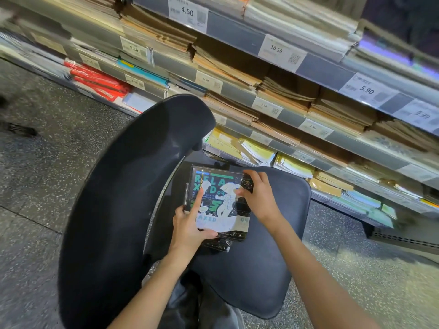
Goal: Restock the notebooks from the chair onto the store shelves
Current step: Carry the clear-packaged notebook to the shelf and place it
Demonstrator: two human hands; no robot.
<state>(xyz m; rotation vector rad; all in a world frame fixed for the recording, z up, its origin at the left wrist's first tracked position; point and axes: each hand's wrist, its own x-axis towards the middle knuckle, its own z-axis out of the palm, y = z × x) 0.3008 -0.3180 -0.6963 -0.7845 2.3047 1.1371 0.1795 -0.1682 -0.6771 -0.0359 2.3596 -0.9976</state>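
Item: notebooks on chair seat, both my hands on the stack.

My left hand grips the near-left corner, forefinger extended across the cover; my right hand pinches the right edge. Cover print: "RELAXED 04", teal on black. Beyond, shelves carry price tags: 4.50, 10.50, 5.90, 9.50, 3.90, 2.90.

Glossy plastic-wrapped notebooks, matt dark cushioned chair with smooth backrest, speckled stone-like floor, matt brown paper-covered stacks, grey metal-looking shelves, paper price tags
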